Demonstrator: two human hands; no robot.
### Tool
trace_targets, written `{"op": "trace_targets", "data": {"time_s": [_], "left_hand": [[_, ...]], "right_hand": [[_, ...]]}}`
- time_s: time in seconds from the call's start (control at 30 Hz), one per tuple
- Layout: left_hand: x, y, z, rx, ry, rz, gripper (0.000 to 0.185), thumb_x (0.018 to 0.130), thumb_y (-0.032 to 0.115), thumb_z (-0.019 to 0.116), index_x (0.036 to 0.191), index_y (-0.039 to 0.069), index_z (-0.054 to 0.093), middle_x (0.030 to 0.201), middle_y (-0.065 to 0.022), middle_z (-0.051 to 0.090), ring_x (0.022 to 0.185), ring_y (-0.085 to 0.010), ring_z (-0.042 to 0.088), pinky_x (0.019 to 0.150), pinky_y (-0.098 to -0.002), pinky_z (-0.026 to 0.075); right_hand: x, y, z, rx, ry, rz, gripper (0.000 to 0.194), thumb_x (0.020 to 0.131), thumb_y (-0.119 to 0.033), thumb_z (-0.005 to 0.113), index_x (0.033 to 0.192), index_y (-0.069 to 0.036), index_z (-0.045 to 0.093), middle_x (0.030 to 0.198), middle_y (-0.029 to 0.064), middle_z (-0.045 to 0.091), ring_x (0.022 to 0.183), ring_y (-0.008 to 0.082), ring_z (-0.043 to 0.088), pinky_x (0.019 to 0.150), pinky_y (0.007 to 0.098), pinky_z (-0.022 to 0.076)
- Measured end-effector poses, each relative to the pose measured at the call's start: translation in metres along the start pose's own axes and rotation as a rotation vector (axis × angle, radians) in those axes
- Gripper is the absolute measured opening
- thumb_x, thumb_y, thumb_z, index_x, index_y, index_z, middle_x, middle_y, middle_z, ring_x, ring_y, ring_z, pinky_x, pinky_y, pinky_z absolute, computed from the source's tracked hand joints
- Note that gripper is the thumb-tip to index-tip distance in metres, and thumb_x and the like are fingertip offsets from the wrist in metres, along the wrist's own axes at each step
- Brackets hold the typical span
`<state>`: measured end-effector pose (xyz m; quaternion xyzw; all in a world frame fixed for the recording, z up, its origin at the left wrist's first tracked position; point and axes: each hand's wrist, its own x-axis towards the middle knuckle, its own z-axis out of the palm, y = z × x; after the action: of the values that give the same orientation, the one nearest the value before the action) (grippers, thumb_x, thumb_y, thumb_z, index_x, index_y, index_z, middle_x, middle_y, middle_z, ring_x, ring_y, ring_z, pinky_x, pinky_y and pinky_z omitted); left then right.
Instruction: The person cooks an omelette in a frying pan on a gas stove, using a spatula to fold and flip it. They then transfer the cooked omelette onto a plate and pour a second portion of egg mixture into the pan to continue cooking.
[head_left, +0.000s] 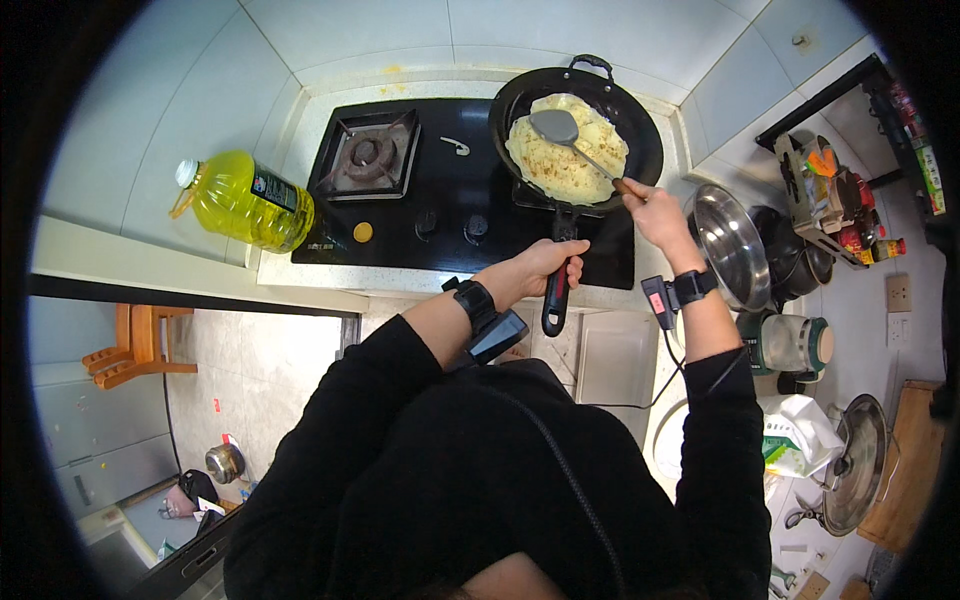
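A black wok (645, 142) with a long handle stands over the right burner of a black glass gas hob (465, 202). Inside it lies a flat, pale yellow pancake (562, 169) with browned spots. My left hand (551, 264) is closed around the wok's handle. With my right hand (656, 217) I grip the wooden handle of a spatula (555, 127), whose grey blade is over the upper part of the pancake. Whether the blade presses on the pancake, I cannot tell.
Left of the hob stands a large bottle of yellow oil (247, 199). The left burner (367, 154) holds nothing. A steel bowl (727, 247), a blender (787, 345), a white bag (802, 439) and a glass lid (855, 465) line the right counter. A cable hangs by my right wrist.
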<state>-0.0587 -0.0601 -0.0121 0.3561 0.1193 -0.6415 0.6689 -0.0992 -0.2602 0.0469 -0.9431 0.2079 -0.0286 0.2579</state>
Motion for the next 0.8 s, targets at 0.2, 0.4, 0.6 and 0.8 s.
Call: {"op": "trace_targets", "data": {"time_s": [0.2,0.4,0.6,0.8], "left_hand": [[0.0,0.0,0.0,-0.005,0.008,0.01,0.022,0.09,0.02,0.058,0.077,0.01,0.043,0.06,0.0025,0.044,0.048,-0.0075,0.041,0.045,-0.0244,0.038],[-0.003,0.0,0.001,-0.014,0.006,-0.011,0.022,0.091,0.021,0.058,0.078,0.011,0.043,0.061,0.0035,0.044,0.049,-0.007,0.041,0.045,-0.0243,0.038],[-0.003,0.001,0.003,0.024,0.017,0.008,0.022,0.091,0.02,0.058,0.078,0.011,0.042,0.061,0.0033,0.044,0.048,-0.0069,0.041,0.045,-0.0242,0.039],[-0.003,0.002,0.002,0.012,0.007,0.006,0.021,0.091,0.02,0.058,0.079,0.011,0.043,0.062,0.0032,0.044,0.049,-0.0069,0.041,0.046,-0.0238,0.039]], "right_hand": [[0.004,0.007,0.013,-0.011,-0.078,0.016,0.032,0.085,-0.029,0.054,0.114,-0.017,0.063,0.096,0.0224,0.064,0.092,0.0368,0.061,0.083,0.039,0.0477],[0.003,0.005,-0.01,0.002,-0.114,-0.04,0.032,0.085,-0.03,0.055,0.113,-0.017,0.063,0.096,0.0213,0.064,0.092,0.037,0.061,0.081,0.0392,0.0485],[0.003,-0.009,-0.006,-0.186,0.073,0.05,0.032,0.086,-0.03,0.052,0.118,-0.028,0.06,0.09,0.0178,0.066,0.088,0.0359,0.062,0.076,0.0441,0.0504],[-0.001,-0.013,0.011,-0.161,0.025,0.101,0.033,0.087,-0.027,0.053,0.119,-0.022,0.06,0.094,0.0211,0.064,0.09,0.0375,0.061,0.079,0.043,0.0494]]}}
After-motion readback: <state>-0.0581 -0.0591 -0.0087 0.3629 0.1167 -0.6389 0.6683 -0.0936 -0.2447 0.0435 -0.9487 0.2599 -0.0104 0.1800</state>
